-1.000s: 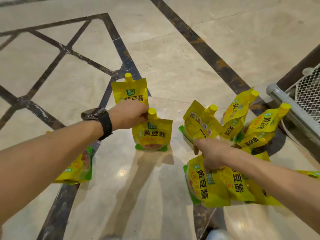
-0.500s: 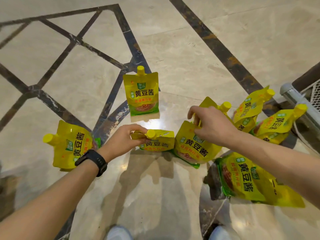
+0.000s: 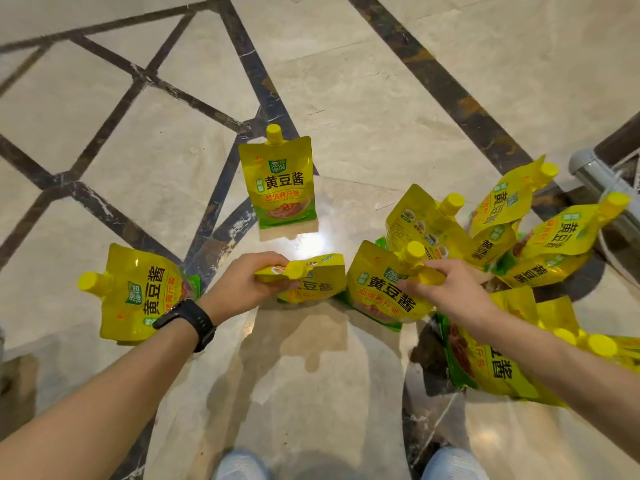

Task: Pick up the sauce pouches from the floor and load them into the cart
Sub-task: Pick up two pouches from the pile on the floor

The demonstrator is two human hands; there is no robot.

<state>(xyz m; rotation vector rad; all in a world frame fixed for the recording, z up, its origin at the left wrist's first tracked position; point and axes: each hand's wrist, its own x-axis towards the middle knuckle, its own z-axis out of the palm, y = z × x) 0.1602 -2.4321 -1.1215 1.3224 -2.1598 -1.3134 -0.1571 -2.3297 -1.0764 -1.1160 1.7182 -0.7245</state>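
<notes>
Yellow sauce pouches with yellow screw caps are scattered on the marble floor. My left hand [image 3: 246, 285] grips the top of one pouch [image 3: 320, 284] near its cap, tilting it toward me. My right hand [image 3: 450, 289] pinches the upper edge of a second pouch [image 3: 377, 289] just below its cap. One pouch [image 3: 282, 181] stands upright behind them. Another [image 3: 138, 296] lies at the left beside my watch wrist. Several more lean in a pile [image 3: 512, 230] at the right, and some lie under my right forearm [image 3: 491, 362]. The cart's metal rail [image 3: 595, 174] shows at the right edge.
The pale marble floor [image 3: 346, 81] has dark inlay strips. My two shoes [image 3: 239, 465] are at the bottom edge. A dark wooden piece sits behind the cart rail at the far right.
The view has shifted down and back. My left hand tipped its pouch toward me. My right hand let go of the pile and took hold of the neighbouring pouch's top edge.
</notes>
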